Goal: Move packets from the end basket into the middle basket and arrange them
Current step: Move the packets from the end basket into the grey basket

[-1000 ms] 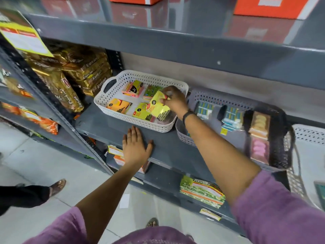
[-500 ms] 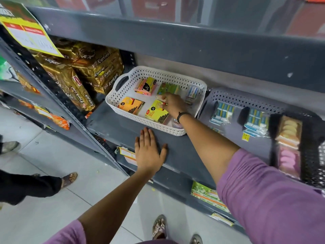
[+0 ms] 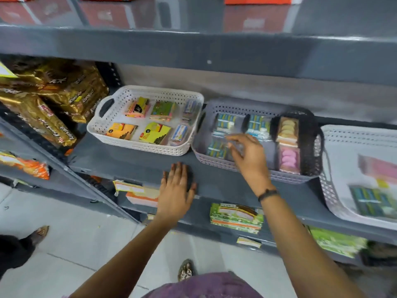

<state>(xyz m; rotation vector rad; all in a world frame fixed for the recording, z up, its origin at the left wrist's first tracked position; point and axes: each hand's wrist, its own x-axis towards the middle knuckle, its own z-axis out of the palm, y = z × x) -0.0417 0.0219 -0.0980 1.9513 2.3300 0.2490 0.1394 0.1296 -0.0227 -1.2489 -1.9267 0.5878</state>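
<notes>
Over the grey middle basket (image 3: 253, 168) the right hand (image 3: 249, 155) hovers with fingers spread and holding nothing, the left hand (image 3: 175, 190) flat on the shelf (image 3: 133, 166) just before it — packets (image 3: 373, 201) remain in the end basket (image 3: 330, 190) beside it, so I'd judge the job unfinished.

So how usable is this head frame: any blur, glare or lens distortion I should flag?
Head view: motion blur smears the right hand and the packets in the right-end white basket; the left hand, flat on the shelf edge, is sharper. The glossy top shelf mirrors the orange boxes. Wide-angle distortion bows the shelf lines. Lighting is even, with soft shadows.
</notes>
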